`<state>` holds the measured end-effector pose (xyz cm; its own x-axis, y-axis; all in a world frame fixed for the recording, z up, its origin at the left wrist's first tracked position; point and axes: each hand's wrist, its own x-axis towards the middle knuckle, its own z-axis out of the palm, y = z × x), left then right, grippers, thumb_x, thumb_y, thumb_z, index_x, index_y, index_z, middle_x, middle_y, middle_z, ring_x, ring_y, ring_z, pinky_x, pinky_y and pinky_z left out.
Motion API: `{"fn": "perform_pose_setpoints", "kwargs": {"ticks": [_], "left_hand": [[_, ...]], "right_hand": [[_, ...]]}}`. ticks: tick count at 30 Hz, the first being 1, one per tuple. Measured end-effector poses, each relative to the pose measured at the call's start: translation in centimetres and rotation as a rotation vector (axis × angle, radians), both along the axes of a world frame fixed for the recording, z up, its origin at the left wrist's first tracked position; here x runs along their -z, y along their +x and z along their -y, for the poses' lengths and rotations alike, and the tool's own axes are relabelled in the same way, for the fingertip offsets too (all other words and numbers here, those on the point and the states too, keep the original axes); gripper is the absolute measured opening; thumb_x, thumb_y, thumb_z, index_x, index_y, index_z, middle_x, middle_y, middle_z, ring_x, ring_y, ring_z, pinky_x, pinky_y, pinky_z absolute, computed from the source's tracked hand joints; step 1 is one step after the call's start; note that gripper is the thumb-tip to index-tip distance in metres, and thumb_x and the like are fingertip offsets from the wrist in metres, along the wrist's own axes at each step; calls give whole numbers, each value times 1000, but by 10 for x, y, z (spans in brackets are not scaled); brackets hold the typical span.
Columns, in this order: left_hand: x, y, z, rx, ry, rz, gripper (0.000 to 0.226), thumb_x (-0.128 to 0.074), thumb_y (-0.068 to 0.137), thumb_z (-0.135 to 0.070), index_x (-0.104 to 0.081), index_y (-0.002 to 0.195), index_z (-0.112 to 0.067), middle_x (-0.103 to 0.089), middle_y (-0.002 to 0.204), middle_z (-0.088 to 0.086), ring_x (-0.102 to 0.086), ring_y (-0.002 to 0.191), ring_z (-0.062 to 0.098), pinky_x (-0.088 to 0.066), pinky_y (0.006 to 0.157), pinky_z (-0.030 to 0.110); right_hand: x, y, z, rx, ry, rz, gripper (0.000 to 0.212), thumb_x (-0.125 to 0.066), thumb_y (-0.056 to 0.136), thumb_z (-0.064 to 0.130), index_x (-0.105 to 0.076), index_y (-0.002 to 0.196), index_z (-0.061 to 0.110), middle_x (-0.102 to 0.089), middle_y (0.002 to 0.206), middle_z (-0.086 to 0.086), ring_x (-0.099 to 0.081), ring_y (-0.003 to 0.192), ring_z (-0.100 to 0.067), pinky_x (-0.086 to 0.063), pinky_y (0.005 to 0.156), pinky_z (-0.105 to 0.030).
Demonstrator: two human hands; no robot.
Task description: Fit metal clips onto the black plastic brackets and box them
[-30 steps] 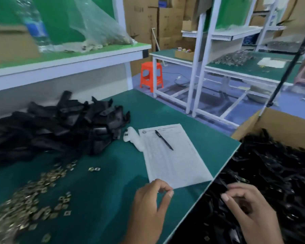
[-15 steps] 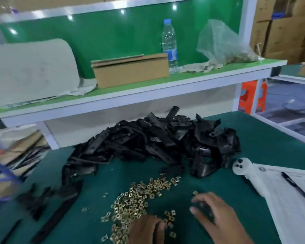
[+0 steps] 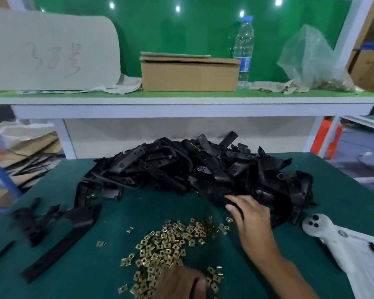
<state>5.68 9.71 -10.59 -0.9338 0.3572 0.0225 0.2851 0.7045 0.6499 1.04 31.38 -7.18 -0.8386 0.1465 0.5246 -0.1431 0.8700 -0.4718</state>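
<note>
Right hand (image 3: 249,214) grips bracket (image 3: 220,194) at pile edge; left hand (image 3: 181,284) (blurred) grasp unclear.

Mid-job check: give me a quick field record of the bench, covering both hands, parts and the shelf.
right hand: reaching into the bracket pile, fingers on a black bracket
left hand: low over the metal clips; grip unclear
loose brackets: left on the green mat
shelf: cardboard box, water bottle, plastic bag
</note>
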Motion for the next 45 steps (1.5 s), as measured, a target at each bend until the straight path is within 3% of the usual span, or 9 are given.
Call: {"fn": "perform_pose_setpoints", "kwargs": {"ticks": [5,10,14,18,22,29,33,37,45], "left_hand": [[-3,26,-7,-438,505,-826,36,-49,90,-69,-58,99,-35,-65,107,-10,-60,90,8,-50,76,33],[-4,52,-34,-353,324,-955,41,-54,91,-62,-55,126,-40,-55,144,-11,-53,133,15,-34,111,40],[-7,47,-3,-201,294,-1044,24,-63,92,-34,-62,116,-36,-61,134,-18,-63,112,5,-41,103,33],[-28,46,14,-450,792,-681,11,-59,93,-55,-59,104,-56,-73,93,-6,-67,72,3,-53,65,18],[-29,36,24,-441,1316,-260,44,-69,93,-40,-51,133,-51,-75,94,8,-74,79,27,-62,65,34],[-9,41,11,-344,1332,55,31,-86,76,-36,-67,100,-31,-74,88,6,-72,72,33,-61,61,39],[1,46,16,-273,1067,68,61,-85,56,-72,-59,94,-32,-65,78,12,-60,68,26,-50,64,40],[3,45,18,-183,1024,79,44,-88,60,-57,-56,81,-34,-64,72,7,-60,63,21,-50,57,32],[9,42,18,-137,955,-33,64,-96,57,-49,-63,111,-35,-73,91,-3,-73,81,14,-56,69,22]], "right_hand": [[-21,57,26,-82,-665,75,21,-49,91,56,-68,84,50,-64,84,24,-58,76,9,-41,64,-13],[-13,83,53,-263,-845,223,26,-71,89,27,-65,64,23,-47,54,7,-43,54,-5,-31,51,-16],[-7,84,62,-418,-1108,279,39,-64,80,54,-75,71,18,-67,68,-3,-61,65,-17,-43,64,-28],[14,77,41,-408,-341,369,43,-46,85,80,-65,110,51,-66,108,27,-56,102,9,-42,81,-13],[37,71,35,-405,179,506,48,-50,83,78,-58,123,52,-40,110,38,-30,111,12,-23,95,-17],[35,71,41,-386,147,413,11,-55,97,50,-56,104,41,-41,95,29,-35,95,6,-29,87,-17],[33,71,40,-321,-217,335,19,-70,92,32,-56,85,42,-61,87,15,-58,85,0,-42,71,-13],[24,71,40,-385,-600,341,12,-68,90,43,-67,103,46,-71,94,17,-65,88,-1,-46,72,-10],[23,71,41,-487,-1020,422,23,-53,95,41,-72,108,36,-75,93,-1,-61,79,-7,-44,73,-26]]}}
